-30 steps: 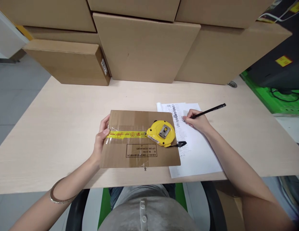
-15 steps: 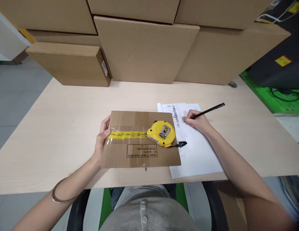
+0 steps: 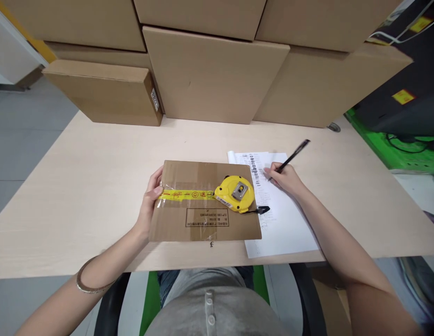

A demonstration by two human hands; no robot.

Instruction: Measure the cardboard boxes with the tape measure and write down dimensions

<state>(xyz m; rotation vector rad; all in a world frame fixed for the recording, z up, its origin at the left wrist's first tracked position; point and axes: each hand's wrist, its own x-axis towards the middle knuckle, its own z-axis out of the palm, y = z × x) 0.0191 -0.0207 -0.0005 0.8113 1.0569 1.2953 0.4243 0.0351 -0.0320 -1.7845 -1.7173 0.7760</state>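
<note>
My left hand [image 3: 151, 198] grips the left edge of a brown cardboard box [image 3: 178, 177], thumb on top beside a strip of yellow printed tape [image 3: 183, 194]. On the box's right side rests a yellow tape measure [image 3: 235, 193], its black strap hanging past the edge. My right hand [image 3: 285, 177] is closed around a black pen [image 3: 295, 154], its tip down on a sheet of white paper [image 3: 283, 228]. Dark handwritten marks run down the paper's upper left part. The box covers some of the paper's left side.
Large cardboard boxes [image 3: 217, 79] are stacked along the back of the pale table [image 3: 108, 163]. A smaller flat box [image 3: 101, 95] stands at the back left. To the right are dark equipment [image 3: 384, 107] and a green surface [image 3: 405, 156] with cables.
The pen has swung more upright in my right hand, its top end shifting left and up. My left hand, the box and the tape measure stay nearly the same; the view has shifted slightly.
</note>
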